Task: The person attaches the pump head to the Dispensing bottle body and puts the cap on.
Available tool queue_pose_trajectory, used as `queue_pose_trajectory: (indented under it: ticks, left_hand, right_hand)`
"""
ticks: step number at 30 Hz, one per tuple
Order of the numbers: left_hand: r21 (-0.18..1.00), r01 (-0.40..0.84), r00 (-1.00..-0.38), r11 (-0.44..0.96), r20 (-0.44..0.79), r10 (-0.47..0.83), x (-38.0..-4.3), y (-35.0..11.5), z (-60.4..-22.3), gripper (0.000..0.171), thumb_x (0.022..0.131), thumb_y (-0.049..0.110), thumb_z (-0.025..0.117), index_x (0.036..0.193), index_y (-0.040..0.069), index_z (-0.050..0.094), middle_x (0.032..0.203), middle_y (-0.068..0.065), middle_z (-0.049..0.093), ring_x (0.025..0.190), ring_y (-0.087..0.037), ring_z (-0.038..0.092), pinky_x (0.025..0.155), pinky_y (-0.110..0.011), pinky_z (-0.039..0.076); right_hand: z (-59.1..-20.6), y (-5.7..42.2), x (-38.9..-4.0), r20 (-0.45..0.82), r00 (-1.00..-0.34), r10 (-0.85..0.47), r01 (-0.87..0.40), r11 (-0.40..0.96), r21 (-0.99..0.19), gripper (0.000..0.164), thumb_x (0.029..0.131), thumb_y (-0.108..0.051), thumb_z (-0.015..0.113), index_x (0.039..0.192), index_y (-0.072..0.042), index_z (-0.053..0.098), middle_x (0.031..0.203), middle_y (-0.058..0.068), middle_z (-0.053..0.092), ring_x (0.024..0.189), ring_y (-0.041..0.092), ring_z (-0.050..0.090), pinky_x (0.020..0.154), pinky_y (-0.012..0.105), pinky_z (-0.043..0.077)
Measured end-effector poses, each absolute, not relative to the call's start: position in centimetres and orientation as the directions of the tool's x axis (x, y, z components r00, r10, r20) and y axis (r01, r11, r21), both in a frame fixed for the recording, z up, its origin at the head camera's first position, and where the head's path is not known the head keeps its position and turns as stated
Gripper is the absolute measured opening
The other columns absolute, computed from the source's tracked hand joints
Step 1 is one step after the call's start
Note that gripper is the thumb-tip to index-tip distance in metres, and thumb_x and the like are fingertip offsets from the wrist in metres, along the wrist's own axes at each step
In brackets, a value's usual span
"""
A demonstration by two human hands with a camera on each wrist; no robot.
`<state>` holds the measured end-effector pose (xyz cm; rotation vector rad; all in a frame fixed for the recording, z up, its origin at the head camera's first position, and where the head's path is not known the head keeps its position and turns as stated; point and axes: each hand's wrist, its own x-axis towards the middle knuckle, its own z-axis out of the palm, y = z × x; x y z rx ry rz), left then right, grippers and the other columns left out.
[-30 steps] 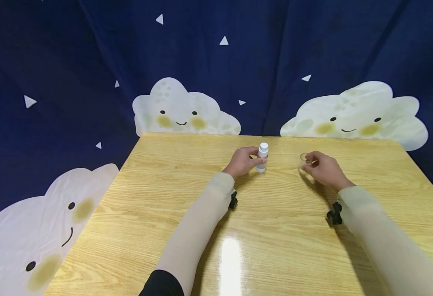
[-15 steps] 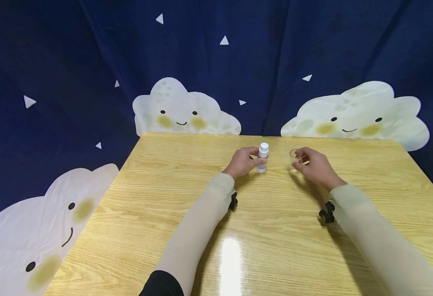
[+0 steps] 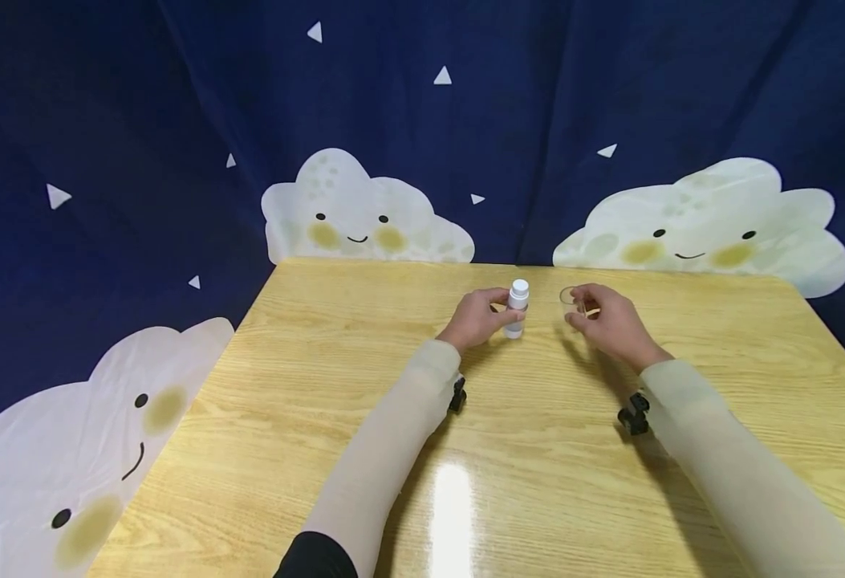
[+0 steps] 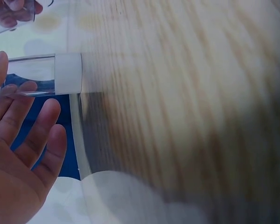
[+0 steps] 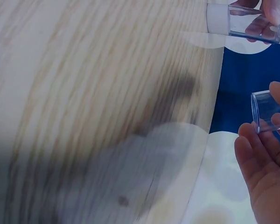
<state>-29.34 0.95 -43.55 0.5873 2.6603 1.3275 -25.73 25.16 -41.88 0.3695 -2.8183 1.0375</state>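
Note:
Near the far side of the table, my left hand (image 3: 474, 319) grips an upright bottle (image 3: 514, 327) with a white cap, a clear middle and a white base (image 4: 68, 73). Thumb and fingers lie around its sides. To its right, my right hand (image 3: 613, 321) pinches a small clear cup or cover (image 3: 568, 299) between thumb and fingers. That clear piece is see-through, and its open-looking rim (image 5: 255, 112) points down in the right wrist view. It hangs a little above the tabletop, apart from the bottle. Whether the bottle's base touches the table, I cannot tell.
The wooden table (image 3: 306, 385) carries a bright glare stripe near its front. Behind and to the left hangs a dark blue curtain (image 3: 393, 104) with printed white clouds and triangles. Black wrist cameras (image 3: 635, 415) sit under both sleeves.
My right hand has moved left with the clear piece, closer to the bottle. The left hand and the bottle have stayed almost in place; the whole view has shifted slightly.

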Motion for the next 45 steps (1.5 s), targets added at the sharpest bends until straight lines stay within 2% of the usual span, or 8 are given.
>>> queue_pose_trajectory:
  ticks: [12, 24, 33, 40, 45]
  left_hand:
    - [0.781, 0.31, -0.913, 0.543, 0.084, 0.399, -29.2, 1.0, -43.4, 0.04, 0.093, 0.036, 0.07, 0.129, 0.02, 0.067, 0.125, 0.001, 0.07, 0.106, -0.015, 0.066, 0.082, -0.022, 0.054]
    - [0.788, 0.288, -0.919, 0.545, 0.068, 0.388, -29.3, 0.9, -43.6, 0.037, 0.093, 0.035, 0.07, 0.127, 0.02, 0.068, 0.125, 0.001, 0.07, 0.108, -0.015, 0.065, 0.083, -0.021, 0.053]
    - [0.788, 0.296, -0.917, 0.54, 0.077, 0.391, -29.3, 0.8, -43.3, 0.036, 0.092, 0.033, 0.071, 0.125, 0.019, 0.069, 0.121, 0.0, 0.071, 0.102, -0.014, 0.066, 0.079, -0.02, 0.053]
    - [0.695, 0.385, -0.898, 0.608, 0.129, 0.42, -29.4, 0.8, -43.4, 0.035, 0.093, 0.036, 0.069, 0.124, 0.02, 0.069, 0.117, 0.002, 0.072, 0.089, -0.01, 0.065, 0.071, -0.017, 0.05]
    - [0.667, 0.391, -0.896, 0.634, 0.118, 0.428, -29.7, 0.8, -43.0, 0.033, 0.092, 0.036, 0.071, 0.121, 0.02, 0.07, 0.117, -0.001, 0.072, 0.085, -0.01, 0.065, 0.07, -0.017, 0.049]
  right_hand:
    - [-41.6, 24.4, -26.0, 0.25, -0.949, -0.191, -0.309, 0.718, -0.624, 0.042, 0.091, -0.008, 0.066, 0.13, 0.007, 0.058, 0.113, 0.025, 0.062, 0.1, 0.036, 0.062, 0.086, 0.053, 0.055]
    - [-41.9, 23.9, -26.2, 0.244, -0.95, -0.197, -0.309, 0.71, -0.633, 0.042, 0.09, -0.005, 0.066, 0.129, 0.009, 0.057, 0.115, 0.027, 0.06, 0.103, 0.04, 0.062, 0.089, 0.054, 0.055]
    - [-41.4, 23.1, -26.3, 0.261, -0.941, -0.215, -0.335, 0.706, -0.624, 0.043, 0.089, -0.006, 0.066, 0.129, 0.008, 0.059, 0.113, 0.026, 0.06, 0.104, 0.041, 0.064, 0.088, 0.054, 0.057]
    - [-41.0, 23.1, -26.2, 0.268, -0.941, -0.208, -0.334, 0.709, -0.621, 0.044, 0.089, -0.005, 0.066, 0.131, 0.008, 0.058, 0.113, 0.026, 0.059, 0.104, 0.04, 0.063, 0.087, 0.054, 0.057]
    - [-40.8, 23.1, -26.2, 0.278, -0.937, -0.212, -0.343, 0.706, -0.619, 0.045, 0.089, -0.005, 0.066, 0.131, 0.008, 0.058, 0.113, 0.025, 0.059, 0.104, 0.041, 0.064, 0.087, 0.054, 0.057]
